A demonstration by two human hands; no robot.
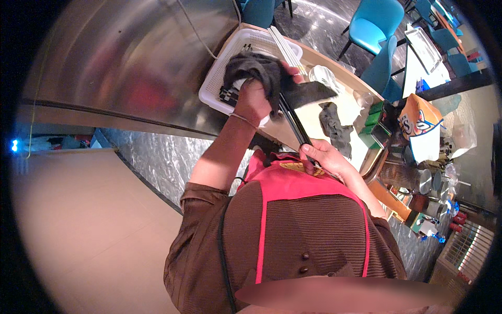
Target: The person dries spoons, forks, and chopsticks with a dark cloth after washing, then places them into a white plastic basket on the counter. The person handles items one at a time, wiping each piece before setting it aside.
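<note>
My left hand (253, 99), with a band at its wrist, is closed around a dark cloth (259, 68). The cloth wraps the far part of a bundle of black chopsticks (294, 119), and some of my fingers show past its folds. Nearer my body, my right hand (324, 157) grips the lower ends of these chopsticks, thumb on top. Beneath the cloth stands a white perforated basket (209, 86) with black-and-white pieces in it, partly hidden. Several white chopsticks (285, 48) lean across its right side.
A second dark cloth (335, 128) lies on the pale tabletop (308, 118), near a white rounded item (322, 77). Green boxes (374, 125) and an orange bag (418, 118) stand to the right. Teal chairs (375, 25) are beyond the table. A shiny metal surface (130, 57) borders the left.
</note>
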